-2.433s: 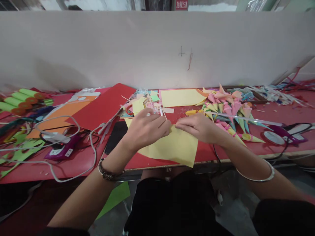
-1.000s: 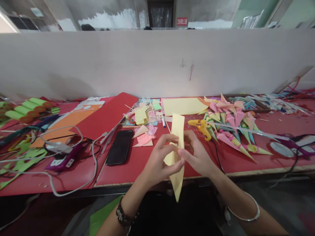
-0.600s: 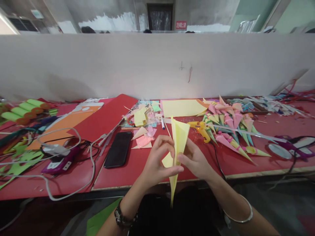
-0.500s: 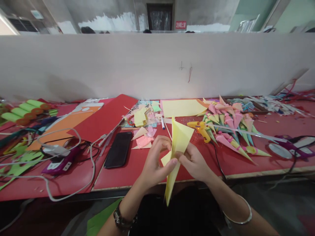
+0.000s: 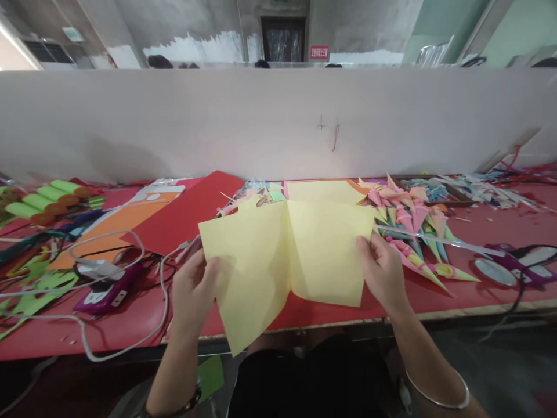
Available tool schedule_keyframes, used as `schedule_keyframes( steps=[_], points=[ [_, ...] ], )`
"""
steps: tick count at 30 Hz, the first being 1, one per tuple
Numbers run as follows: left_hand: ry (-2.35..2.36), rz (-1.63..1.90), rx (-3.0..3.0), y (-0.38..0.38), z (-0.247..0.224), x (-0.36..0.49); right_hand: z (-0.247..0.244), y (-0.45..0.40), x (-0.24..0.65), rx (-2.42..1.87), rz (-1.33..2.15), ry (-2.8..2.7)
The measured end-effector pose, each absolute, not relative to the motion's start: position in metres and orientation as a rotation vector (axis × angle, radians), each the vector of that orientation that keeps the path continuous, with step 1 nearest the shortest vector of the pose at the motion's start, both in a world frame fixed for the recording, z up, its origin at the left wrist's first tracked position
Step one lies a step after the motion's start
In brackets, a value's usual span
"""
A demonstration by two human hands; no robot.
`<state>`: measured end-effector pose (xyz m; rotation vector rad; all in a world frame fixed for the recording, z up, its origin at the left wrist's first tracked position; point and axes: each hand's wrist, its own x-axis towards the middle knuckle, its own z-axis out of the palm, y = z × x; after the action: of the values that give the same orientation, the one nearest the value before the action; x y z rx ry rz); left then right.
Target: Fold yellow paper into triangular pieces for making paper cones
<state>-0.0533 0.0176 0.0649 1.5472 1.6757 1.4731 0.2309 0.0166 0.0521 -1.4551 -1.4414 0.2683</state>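
Note:
A sheet of yellow paper (image 5: 256, 261) is spread wide between my hands, with a fold line running down its middle. My left hand (image 5: 195, 284) pinches its left edge, thumb on top. At the right edge, my right hand (image 5: 383, 270) grips the sheet between thumb and fingers. The paper is held above the red table (image 5: 243, 316), its lower left corner reaching past the table's front edge. Behind the sheet, a few paper scraps (image 5: 274, 194) show only in part. Just beyond my right hand lies a pile of pastel paper cones (image 5: 409, 215).
Red card (image 5: 191, 212) and orange card (image 5: 113, 229) lie left of the sheet. A purple power strip (image 5: 104, 290) with a looping white cable (image 5: 163, 302) sits nearby. At the right are another purple strip (image 5: 517, 264) and a tray (image 5: 448, 188). A white partition (image 5: 239, 122) stands behind.
The yellow paper has been opened out from its folded state. My hands have moved apart, one to each side edge. The sheet now hides the phone and glue gun.

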Motion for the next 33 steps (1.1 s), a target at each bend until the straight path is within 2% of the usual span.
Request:
schedule_keyframes(
  steps=[2,6,11,16,24,33],
  points=[
    [1.801,1.41,1.804,0.021,0.063,-0.055,0.053,0.016,0.23,-1.425,0.24,-1.471],
    [2.011,1.588,2.191,0.025,0.077,-0.033,0.057,0.013,0.224,-1.292,0.27,-1.535],
    [1.756,1.312,2.653,0.039,0.11,0.01,0.058,0.01,0.219,-1.211,0.369,-1.568],
    [1.699,1.143,2.626,0.07,0.113,0.03,0.05,0.008,0.222,-1.218,0.45,-1.439],
    [1.544,1.073,2.517,0.096,0.101,0.046,0.038,0.011,0.227,-1.239,0.599,-1.294],
    [1.372,1.217,2.396,0.093,0.101,0.041,0.048,0.014,0.237,-1.165,0.807,-1.184]
  ],
)
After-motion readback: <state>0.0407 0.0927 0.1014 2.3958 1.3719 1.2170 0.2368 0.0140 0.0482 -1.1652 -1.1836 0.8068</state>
